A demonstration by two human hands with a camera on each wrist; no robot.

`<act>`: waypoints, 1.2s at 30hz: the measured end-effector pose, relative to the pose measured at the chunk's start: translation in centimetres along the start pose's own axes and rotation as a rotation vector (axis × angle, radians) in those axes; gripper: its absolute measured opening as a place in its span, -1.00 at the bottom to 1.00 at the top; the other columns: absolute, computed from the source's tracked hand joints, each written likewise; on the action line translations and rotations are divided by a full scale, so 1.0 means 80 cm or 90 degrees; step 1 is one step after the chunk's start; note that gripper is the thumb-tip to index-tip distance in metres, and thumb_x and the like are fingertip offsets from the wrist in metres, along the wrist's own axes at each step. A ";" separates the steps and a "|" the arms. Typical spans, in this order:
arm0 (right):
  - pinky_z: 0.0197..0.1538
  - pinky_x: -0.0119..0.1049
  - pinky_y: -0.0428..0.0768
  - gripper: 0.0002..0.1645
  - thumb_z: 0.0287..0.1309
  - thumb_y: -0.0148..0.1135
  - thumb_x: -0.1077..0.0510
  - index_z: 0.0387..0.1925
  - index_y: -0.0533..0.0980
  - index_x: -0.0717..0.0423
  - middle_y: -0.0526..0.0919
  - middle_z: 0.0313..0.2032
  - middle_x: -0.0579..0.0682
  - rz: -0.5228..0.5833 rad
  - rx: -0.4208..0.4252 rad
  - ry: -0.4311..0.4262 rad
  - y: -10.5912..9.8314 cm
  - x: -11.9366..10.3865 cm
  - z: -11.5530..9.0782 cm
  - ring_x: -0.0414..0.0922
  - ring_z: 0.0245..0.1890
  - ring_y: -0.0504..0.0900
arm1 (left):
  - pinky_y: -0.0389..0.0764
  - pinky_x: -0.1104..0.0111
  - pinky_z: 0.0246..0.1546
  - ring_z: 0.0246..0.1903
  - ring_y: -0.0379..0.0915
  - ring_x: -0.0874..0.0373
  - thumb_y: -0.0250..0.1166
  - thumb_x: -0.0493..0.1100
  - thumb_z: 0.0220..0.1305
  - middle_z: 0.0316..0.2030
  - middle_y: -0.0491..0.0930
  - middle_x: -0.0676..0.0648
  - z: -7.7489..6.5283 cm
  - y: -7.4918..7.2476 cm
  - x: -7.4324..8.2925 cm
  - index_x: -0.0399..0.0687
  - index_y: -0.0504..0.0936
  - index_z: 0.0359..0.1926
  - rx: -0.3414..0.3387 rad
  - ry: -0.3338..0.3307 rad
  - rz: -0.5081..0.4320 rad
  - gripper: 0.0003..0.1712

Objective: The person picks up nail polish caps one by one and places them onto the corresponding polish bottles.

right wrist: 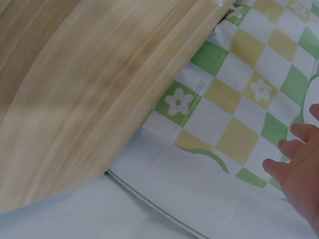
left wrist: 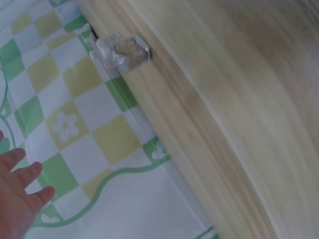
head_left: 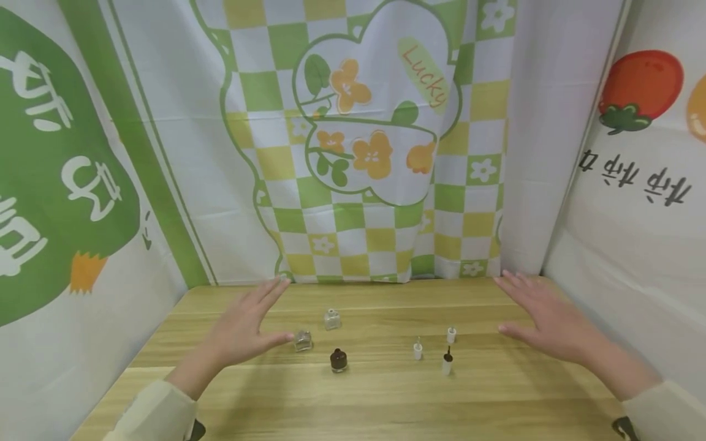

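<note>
Three small open nail polish bottles stand left of the middle of the table: a clear bottle (head_left: 332, 319), a greyish glittery bottle (head_left: 303, 341) and a dark brown bottle (head_left: 339, 361). To their right three white brush caps stand with brushes pointing up: a far cap (head_left: 451, 335), a left cap (head_left: 418, 351) and a near cap (head_left: 447, 366) whose brush is dark. My left hand (head_left: 245, 324) hovers with fingers extended, its thumb tip beside the glittery bottle in the head view. Spread out to the right of the caps, my right hand (head_left: 546, 321) holds nothing.
The wooden table (head_left: 386, 404) ends at a hanging checkered cloth (head_left: 364, 239) behind. White printed cloths enclose the left side (head_left: 60, 153) and right side (head_left: 634, 233). Several fingers appear at the edges of both wrist views.
</note>
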State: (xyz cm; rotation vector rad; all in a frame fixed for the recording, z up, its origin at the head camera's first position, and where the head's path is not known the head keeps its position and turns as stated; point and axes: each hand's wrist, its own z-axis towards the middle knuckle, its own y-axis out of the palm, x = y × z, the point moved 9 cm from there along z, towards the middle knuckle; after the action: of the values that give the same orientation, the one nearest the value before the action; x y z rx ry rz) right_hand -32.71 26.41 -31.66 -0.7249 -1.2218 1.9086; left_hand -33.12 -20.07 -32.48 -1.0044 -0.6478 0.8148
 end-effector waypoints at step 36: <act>-0.06 -0.39 0.58 -0.35 0.31 0.20 0.16 0.27 0.25 0.48 0.49 0.08 0.37 0.600 -0.064 0.189 0.099 -0.023 -0.027 0.00 0.00 0.55 | 0.59 0.10 -0.06 0.02 0.47 -0.11 0.47 -0.08 0.10 0.09 0.52 -0.20 -0.015 0.111 0.044 -0.22 0.42 0.24 -0.005 -0.273 -0.576 -0.28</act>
State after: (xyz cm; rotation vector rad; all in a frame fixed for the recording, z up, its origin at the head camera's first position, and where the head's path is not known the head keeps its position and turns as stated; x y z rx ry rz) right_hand -32.21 23.87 -39.64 -1.7974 -0.8378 2.3202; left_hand -32.77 -15.02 -40.70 -0.4371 -1.3398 0.2077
